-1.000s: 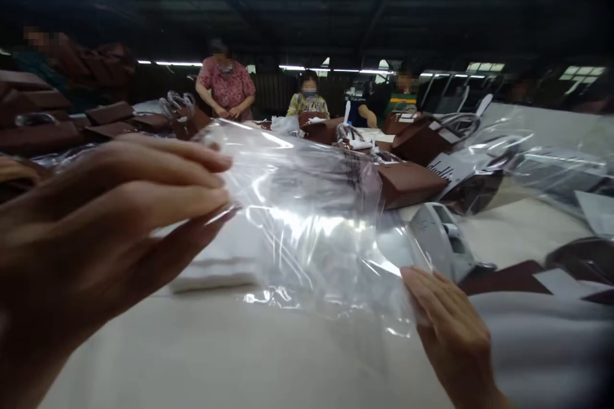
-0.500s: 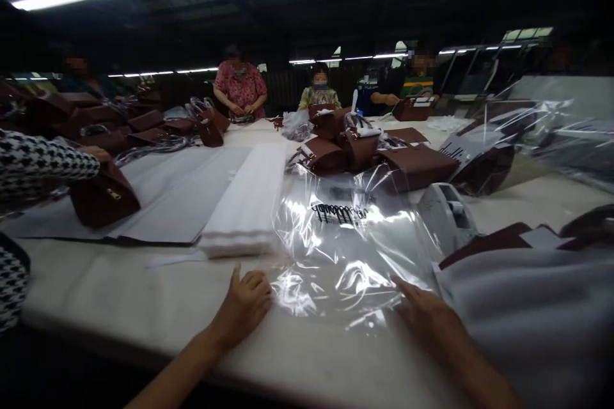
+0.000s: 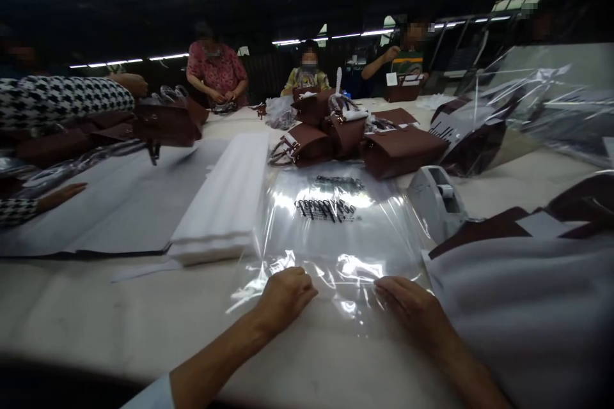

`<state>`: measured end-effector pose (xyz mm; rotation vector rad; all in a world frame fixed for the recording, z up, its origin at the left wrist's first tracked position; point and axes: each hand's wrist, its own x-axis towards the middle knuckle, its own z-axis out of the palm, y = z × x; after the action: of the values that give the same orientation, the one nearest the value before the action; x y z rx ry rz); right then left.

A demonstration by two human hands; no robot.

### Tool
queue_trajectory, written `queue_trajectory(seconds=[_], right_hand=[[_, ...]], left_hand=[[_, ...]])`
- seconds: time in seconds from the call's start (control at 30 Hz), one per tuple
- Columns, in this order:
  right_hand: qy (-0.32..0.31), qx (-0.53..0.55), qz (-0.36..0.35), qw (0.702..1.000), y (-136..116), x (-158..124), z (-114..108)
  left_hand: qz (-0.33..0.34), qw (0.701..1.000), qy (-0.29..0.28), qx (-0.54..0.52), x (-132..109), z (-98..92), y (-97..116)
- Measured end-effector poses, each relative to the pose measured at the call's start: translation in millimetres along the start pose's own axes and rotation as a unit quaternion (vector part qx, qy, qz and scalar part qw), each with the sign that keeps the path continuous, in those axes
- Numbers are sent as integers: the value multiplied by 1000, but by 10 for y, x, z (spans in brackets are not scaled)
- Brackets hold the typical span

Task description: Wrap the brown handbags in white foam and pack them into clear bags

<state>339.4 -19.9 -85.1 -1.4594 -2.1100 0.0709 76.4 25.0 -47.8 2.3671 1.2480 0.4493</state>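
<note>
A clear plastic bag (image 3: 350, 239) with black script printing lies flat in front of me, glossy with reflections. My left hand (image 3: 288, 294) is closed on its near edge, the fingers curled in a pinch. On the right side of the same edge, my right hand (image 3: 412, 310) pinches the film between thumb and fingers. The thumb of that hand is partly hidden. A stack of white foam sheets (image 3: 223, 204) lies to the left of the bag. Beside the bag on the right stands a grey tape dispenser (image 3: 434, 204).
Brown handbags (image 3: 403, 147) are heaped behind the bag. A handbag wrapped in white foam (image 3: 522, 294) lies at the right. Grey sheets (image 3: 119, 204) spread at the left, where a co-worker's checkered sleeve (image 3: 67, 99) reaches over. Other people work across the table (image 3: 144, 319).
My left hand has moved right onto the bag's edge and closed there. The bag lies smoother. At the left, the co-worker has lifted a brown handbag back toward the pile.
</note>
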Motion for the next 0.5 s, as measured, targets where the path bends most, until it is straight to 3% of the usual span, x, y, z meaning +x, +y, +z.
queue_trajectory(seconds=[0.27, 0.5], right_hand=[[28, 10, 35, 999, 67, 64, -57], [18, 23, 46, 998, 55, 140, -158]], left_hand=[[-52, 978, -95, -177, 226, -117, -44], [-81, 967, -55, -237, 260, -153, 28]])
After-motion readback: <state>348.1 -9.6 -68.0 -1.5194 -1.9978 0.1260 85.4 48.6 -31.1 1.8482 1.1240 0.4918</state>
